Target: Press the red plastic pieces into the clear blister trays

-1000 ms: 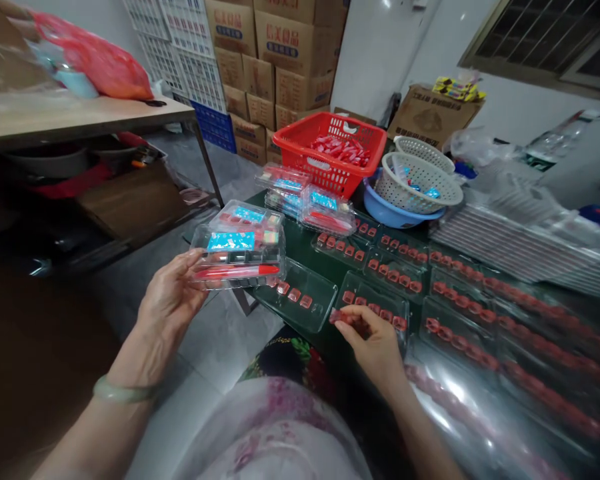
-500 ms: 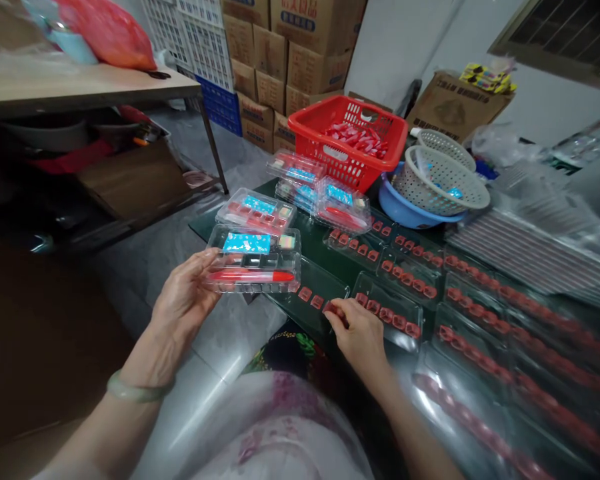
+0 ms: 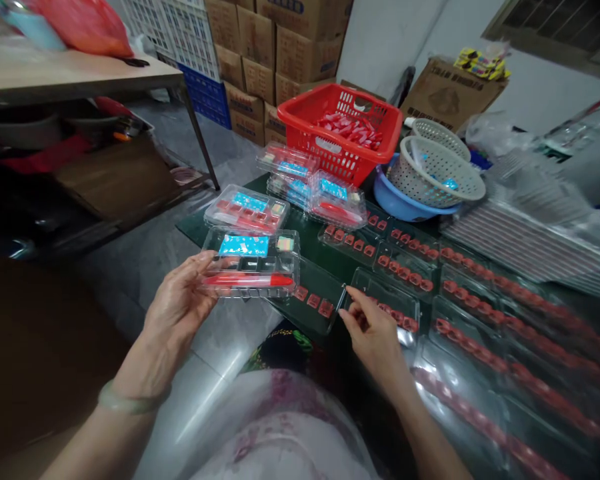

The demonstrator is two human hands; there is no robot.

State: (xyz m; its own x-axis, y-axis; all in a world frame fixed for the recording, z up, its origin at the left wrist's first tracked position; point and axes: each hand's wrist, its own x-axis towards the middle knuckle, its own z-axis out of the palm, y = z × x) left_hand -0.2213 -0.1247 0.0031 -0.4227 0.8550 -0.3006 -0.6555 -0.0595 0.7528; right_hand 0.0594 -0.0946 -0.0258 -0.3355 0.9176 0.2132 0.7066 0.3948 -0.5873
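My left hand (image 3: 183,293) holds a clear plastic tray (image 3: 285,263) by its left side, fingers closed on it. In the tray lie a blue patterned packet (image 3: 244,246), a small striped block (image 3: 285,244) and a red-and-white pen (image 3: 247,280); some compartments look empty. My right hand (image 3: 373,327) has its thumb and forefinger at the right edge of a flat clear plastic lid (image 3: 325,277) on the dark green table. On that lid sits a row of small red squares (image 3: 313,301). Part of the lid is hidden behind the raised tray.
More clear lids with red pieces (image 3: 405,273) cover the table to the right. Filled trays (image 3: 247,207) stand behind the held one. A red basket (image 3: 340,137) of small packets, grey colanders (image 3: 437,170) and stacked clear plastic (image 3: 540,247) stand farther back. Cartons (image 3: 257,40) are piled beyond.
My right hand has left the red pieces and moved slightly right, to the edge of the lid. My left hand keeps its hold on the tray. The view has shifted a little.
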